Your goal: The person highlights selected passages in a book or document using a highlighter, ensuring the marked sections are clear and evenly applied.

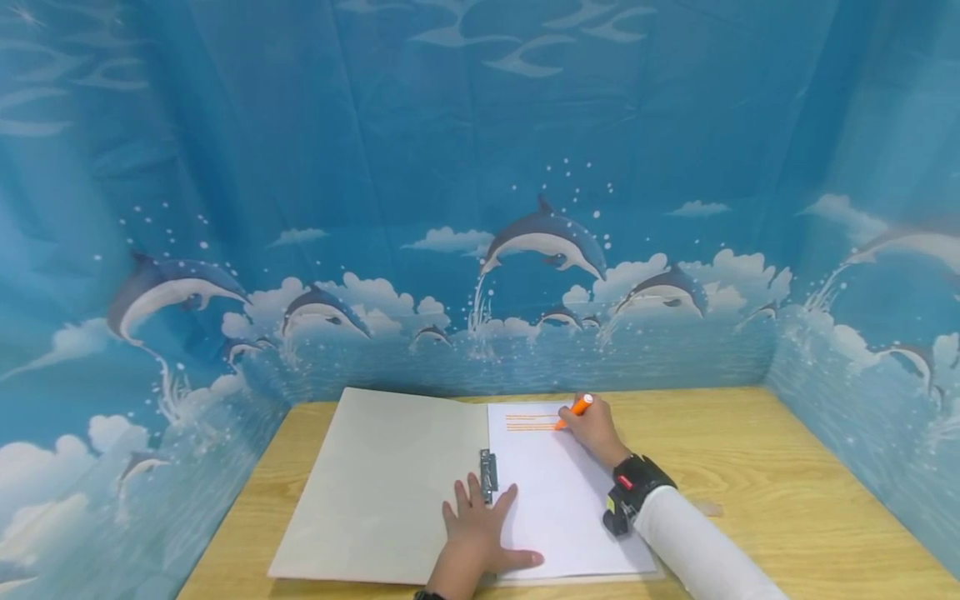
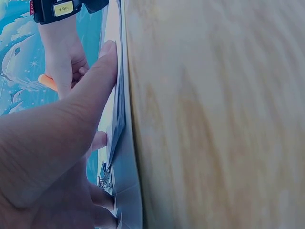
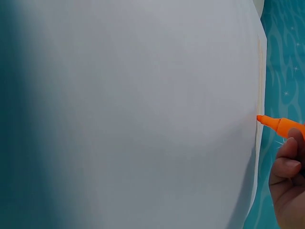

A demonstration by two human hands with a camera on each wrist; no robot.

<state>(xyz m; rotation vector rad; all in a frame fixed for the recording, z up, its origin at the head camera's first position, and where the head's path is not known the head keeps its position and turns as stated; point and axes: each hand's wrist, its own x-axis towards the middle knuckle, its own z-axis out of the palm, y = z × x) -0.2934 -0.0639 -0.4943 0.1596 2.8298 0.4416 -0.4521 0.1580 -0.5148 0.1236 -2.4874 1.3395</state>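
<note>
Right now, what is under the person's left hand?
The left hand rests flat across the open folder and the white paper, just below the metal clip. Whatever lies beneath the paper is covered.

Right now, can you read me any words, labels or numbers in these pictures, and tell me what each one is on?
None can be read.
Yellow label on the wrist device: dark characters, too blurred to read.
White sheet: only orange lines by the orange marker, no writing.

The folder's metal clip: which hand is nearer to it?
Left. The left hand rests flat on the open folder, fingertips right beside the metal clip. The right hand holds an orange marker at the top of the white paper, farther away.
</note>
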